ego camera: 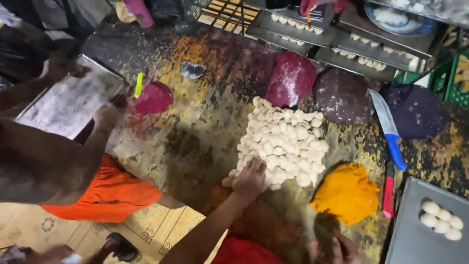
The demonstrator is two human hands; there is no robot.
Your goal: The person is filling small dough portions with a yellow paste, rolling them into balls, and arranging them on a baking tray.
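Both arms are bare, no sleeves, no gloves or rings on the left hand (pixel 249 178) or the right hand (pixel 342 249). A red garment (pixel 242 252) shows below.

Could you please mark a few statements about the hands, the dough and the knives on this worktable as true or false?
1. The left hand rests on the pile of white dough balls. True.
2. The blue-handled knife lies on the metal tray at the lower right. False: it lies on the table, beside the dark purple dough.
3. The yellow dough sits next to the white pile. True.
4. That tray is empty. False: it holds a few white balls.
5. The right hand grips a knife. False: it holds no knife.
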